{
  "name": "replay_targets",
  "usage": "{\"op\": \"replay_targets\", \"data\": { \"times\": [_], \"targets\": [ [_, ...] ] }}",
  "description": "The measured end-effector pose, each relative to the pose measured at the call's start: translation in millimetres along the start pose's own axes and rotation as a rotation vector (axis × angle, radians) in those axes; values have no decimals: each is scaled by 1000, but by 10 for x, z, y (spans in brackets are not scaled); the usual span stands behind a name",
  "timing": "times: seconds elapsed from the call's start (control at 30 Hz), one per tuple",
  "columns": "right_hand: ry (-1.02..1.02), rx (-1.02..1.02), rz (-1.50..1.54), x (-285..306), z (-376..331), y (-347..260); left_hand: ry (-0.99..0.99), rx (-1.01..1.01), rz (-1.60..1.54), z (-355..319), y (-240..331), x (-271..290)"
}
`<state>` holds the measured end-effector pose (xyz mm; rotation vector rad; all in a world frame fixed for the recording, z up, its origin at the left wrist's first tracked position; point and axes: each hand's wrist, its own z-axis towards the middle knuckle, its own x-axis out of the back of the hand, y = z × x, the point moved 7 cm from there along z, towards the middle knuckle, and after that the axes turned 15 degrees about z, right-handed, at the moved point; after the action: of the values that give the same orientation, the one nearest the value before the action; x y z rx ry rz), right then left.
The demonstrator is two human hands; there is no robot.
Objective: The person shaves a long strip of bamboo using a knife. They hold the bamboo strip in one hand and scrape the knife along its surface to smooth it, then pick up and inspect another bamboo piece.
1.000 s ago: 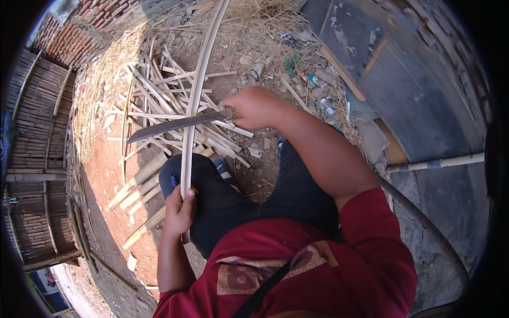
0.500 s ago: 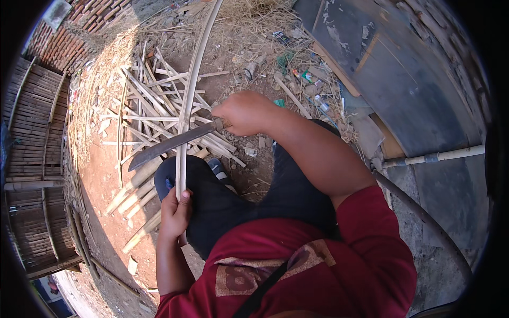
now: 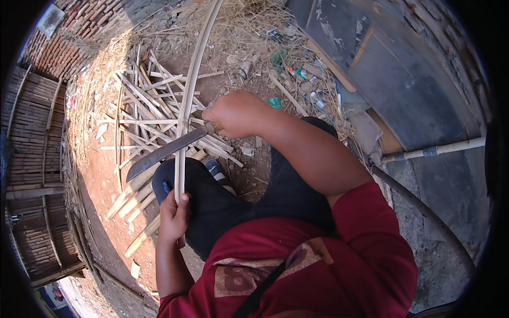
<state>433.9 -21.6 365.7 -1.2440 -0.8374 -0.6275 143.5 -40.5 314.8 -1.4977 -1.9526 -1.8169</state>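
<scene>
My left hand (image 3: 173, 217) grips the near end of a long thin bamboo strip (image 3: 192, 90) that runs up and away over the ground. My right hand (image 3: 235, 114) is closed on the handle of a large curved knife (image 3: 161, 154). The dark blade lies across the strip, its tip pointing left and down. Under the strip my knee in dark trousers (image 3: 212, 201) is bent, with a sandalled foot (image 3: 217, 172) on the red earth.
A heap of split bamboo pieces (image 3: 143, 111) lies ahead on the ground. Woven bamboo panels (image 3: 32, 159) stand at the left. Dry straw and litter (image 3: 265, 42) lie beyond. A grey slab (image 3: 392, 69) and a white pipe (image 3: 440, 149) are at the right.
The knife has slid down the strip toward my left hand, its tip dropping lower left. My left hand keeps its hold on the strip's end.
</scene>
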Motion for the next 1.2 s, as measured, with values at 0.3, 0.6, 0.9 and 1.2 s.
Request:
{"op": "replay_targets", "data": {
  "times": [0.3,0.6,0.9,1.2],
  "targets": [
    [353,-246,230,410,-36,706,-8,-10,-75,-16,10,8],
    [134,-157,192,288,-3,400,0,-39,-22,-25,9,17],
    [44,-27,79,72,-25,24,-6,-6,-69,-5,37,5],
    [341,-258,285,444,18,692,50,-48,-39,-22,-6,38]
  ]
}}
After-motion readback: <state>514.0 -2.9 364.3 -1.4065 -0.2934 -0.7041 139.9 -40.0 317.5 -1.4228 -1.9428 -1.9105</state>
